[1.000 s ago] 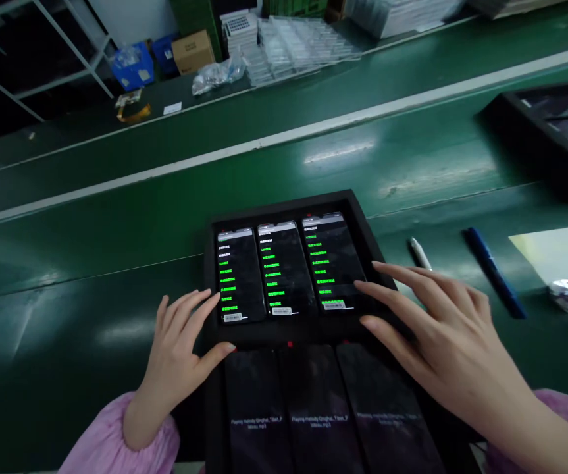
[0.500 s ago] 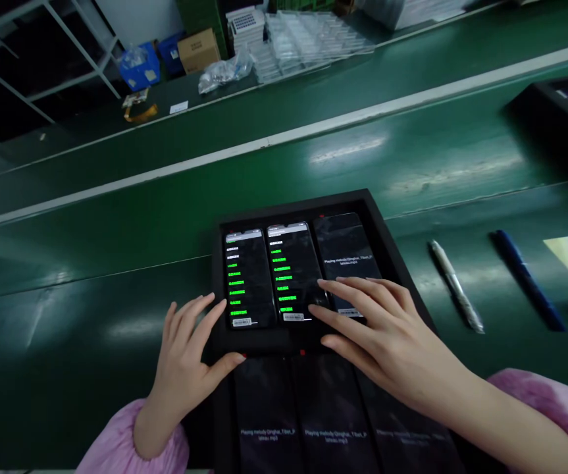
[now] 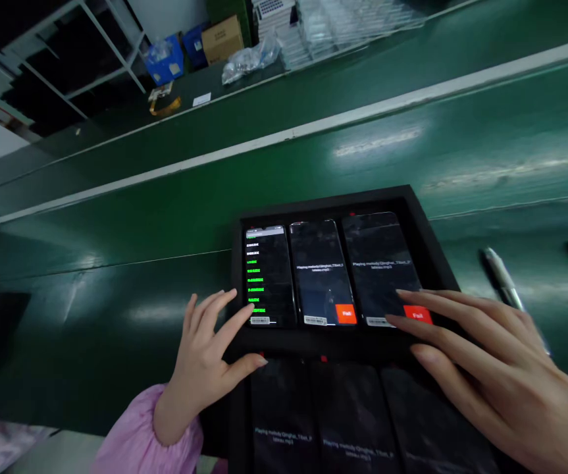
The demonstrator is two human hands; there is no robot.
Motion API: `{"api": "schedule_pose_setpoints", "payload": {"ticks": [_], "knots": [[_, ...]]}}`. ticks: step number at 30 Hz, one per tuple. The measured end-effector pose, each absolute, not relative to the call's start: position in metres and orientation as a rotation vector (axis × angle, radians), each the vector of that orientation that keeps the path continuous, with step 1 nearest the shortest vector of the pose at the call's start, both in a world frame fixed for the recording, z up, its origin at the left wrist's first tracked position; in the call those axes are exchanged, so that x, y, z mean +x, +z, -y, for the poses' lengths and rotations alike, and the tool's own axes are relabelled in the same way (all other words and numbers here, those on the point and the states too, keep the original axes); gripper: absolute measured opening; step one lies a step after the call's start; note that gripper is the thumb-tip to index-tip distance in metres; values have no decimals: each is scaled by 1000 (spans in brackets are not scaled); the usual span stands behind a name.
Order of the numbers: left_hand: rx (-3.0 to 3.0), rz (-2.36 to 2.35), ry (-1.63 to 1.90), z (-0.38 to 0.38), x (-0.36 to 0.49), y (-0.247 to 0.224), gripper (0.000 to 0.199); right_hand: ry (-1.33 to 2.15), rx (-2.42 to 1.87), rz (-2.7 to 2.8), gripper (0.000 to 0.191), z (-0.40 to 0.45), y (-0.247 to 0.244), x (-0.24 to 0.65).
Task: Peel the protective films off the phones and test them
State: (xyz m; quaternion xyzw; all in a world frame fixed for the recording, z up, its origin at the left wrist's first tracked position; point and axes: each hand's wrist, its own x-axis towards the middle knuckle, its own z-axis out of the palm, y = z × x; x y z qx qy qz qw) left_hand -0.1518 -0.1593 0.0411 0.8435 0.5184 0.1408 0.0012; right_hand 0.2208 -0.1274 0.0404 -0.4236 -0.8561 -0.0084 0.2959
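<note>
Grn bench [image 3: 180, 204] w/ blk phone tray [image 3: 313, 341], blue bin [image 3: 165, 68] + box [image 3: 222, 41] behind.

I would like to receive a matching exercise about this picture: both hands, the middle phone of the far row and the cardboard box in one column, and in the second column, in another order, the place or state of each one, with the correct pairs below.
Column one
1. Left hand
2. Cardboard box
3. Middle phone of the far row
4. Right hand

Column two
A. Shows a red Fail button
B. Over the lower part of the far row's right phone
C. Beside a blue bin
D. At the left edge of the far row's left phone

Pairs: 1-D, 2-C, 3-A, 4-B
</note>
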Motion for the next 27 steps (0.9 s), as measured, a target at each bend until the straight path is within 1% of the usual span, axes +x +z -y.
{"api": "schedule_pose_setpoints", "payload": {"ticks": [2, 9, 17, 23, 25, 27], "knots": [[2626, -1602, 415, 152, -149, 41, 54, -32, -1116, 2280, 22, 127, 38, 223], [2464, -1667, 460, 111, -141, 43, 65, -18, -1139, 2238, 27, 125, 30, 224], [2593, -1580, 584, 140, -152, 47, 55, 38, -1139, 2208, 39, 126, 24, 228], [2646, -1654, 464, 140, -145, 45, 59, 53, -1154, 2230, 33, 125, 24, 226], [2602, -1680, 552, 138, -146, 46, 63, 42, -1152, 2213, 29, 126, 26, 226], [2521, -1678, 724, 134, -146, 49, 63, 45, -1145, 2182, 26, 125, 30, 225]]}}
